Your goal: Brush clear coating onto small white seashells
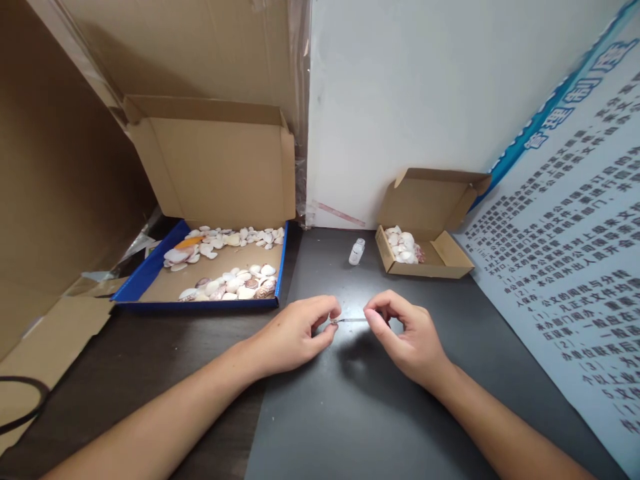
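My left hand [297,337] and my right hand [413,340] face each other low over the dark grey mat, each with thumb and fingers closed in a pinch. Between them runs a thin greyish strand [355,320], held roughly level, with a small dark piece near the left fingertips. It is too fine to tell its exact kind. Just beyond the hands stands a small clear bottle [357,253] with a whitish label. Fingers and thumbs hide both ends of the strand.
A blue-sided cardboard box [170,283] with its lid up holds several seashells [235,283] at left. Back right, a smaller open brown box [425,269] contains white shells [401,245]. A printed poster [555,267] borders the right; a black cable [37,400] lies far left.
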The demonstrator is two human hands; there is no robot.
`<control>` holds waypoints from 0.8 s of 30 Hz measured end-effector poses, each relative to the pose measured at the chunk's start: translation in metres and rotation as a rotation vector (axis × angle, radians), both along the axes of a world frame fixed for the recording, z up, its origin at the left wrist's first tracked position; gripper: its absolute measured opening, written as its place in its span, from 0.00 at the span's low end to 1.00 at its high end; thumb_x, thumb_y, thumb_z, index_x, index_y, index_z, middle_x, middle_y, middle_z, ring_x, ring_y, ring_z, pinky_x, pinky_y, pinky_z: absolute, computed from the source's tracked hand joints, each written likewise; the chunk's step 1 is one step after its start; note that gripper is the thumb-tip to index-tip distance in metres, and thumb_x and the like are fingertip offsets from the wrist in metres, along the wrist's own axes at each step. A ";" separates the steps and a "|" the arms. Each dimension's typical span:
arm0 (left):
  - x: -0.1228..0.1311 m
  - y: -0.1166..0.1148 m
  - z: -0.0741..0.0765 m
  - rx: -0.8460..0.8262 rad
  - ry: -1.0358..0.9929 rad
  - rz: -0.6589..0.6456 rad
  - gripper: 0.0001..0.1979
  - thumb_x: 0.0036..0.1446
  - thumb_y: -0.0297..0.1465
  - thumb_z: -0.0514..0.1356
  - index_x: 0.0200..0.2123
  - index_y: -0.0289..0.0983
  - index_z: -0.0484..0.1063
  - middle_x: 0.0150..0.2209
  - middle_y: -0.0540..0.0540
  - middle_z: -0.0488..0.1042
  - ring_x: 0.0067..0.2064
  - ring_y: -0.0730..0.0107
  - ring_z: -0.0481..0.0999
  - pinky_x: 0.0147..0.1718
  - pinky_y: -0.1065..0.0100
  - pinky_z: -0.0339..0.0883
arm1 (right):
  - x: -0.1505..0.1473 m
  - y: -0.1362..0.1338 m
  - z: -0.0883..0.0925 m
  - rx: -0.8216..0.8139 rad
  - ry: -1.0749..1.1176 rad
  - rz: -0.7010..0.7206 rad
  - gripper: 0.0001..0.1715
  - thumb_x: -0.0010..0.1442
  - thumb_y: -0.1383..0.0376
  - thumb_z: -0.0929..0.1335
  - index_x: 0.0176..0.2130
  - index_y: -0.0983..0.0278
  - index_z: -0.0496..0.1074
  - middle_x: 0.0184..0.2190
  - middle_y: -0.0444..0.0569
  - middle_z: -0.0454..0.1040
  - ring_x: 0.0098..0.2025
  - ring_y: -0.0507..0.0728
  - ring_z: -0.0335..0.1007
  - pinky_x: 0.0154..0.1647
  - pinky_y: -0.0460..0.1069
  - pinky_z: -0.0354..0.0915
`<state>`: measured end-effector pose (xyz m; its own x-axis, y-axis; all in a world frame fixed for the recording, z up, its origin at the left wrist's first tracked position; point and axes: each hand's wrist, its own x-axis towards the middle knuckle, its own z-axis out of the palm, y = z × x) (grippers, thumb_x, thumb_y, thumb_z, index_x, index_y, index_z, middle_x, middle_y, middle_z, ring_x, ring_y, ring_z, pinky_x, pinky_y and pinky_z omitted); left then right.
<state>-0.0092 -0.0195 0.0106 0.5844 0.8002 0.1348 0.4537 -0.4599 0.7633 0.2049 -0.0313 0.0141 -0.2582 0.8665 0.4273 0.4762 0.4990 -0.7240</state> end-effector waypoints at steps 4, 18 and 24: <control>0.000 0.000 0.001 0.017 -0.004 -0.013 0.03 0.60 0.27 0.54 0.33 0.39 0.61 0.28 0.56 0.60 0.29 0.77 0.58 0.30 0.72 0.54 | -0.001 0.000 0.001 0.010 0.016 -0.040 0.08 0.62 0.66 0.65 0.30 0.62 0.66 0.18 0.37 0.60 0.19 0.49 0.57 0.23 0.44 0.58; 0.001 -0.002 0.003 -0.123 0.005 -0.035 0.05 0.61 0.32 0.55 0.33 0.39 0.60 0.25 0.57 0.57 0.26 0.76 0.56 0.26 0.72 0.51 | -0.002 -0.004 0.001 0.023 0.059 -0.018 0.09 0.63 0.66 0.65 0.29 0.62 0.64 0.15 0.35 0.59 0.17 0.48 0.55 0.20 0.43 0.55; 0.002 -0.003 0.004 -0.184 -0.031 -0.035 0.06 0.61 0.34 0.55 0.34 0.39 0.61 0.23 0.58 0.55 0.25 0.76 0.54 0.25 0.71 0.50 | -0.002 -0.004 0.002 0.033 0.036 -0.032 0.10 0.62 0.66 0.65 0.28 0.61 0.64 0.16 0.37 0.60 0.18 0.49 0.56 0.21 0.44 0.57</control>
